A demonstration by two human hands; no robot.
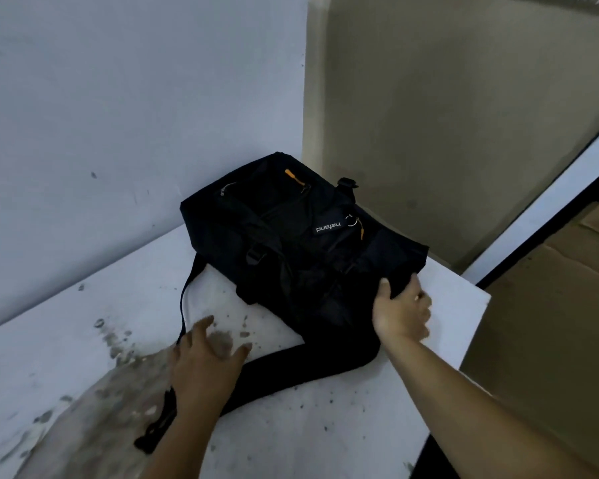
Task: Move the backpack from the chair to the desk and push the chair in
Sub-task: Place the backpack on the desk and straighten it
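A black backpack (291, 236) with orange zipper pulls lies flat on the white desk (83, 340), pushed into the far corner by the wall. My right hand (402, 305) grips the backpack's near right corner. My left hand (204, 361) hovers with spread fingers over the desk, just above a black shoulder strap (308, 371) that trails toward me. The chair is out of view.
A pale wall stands behind the desk and a beige panel (446, 115) to the right. Brown cardboard (550, 305) sits beyond the desk's right edge. The desk surface is stained grey near my left hand.
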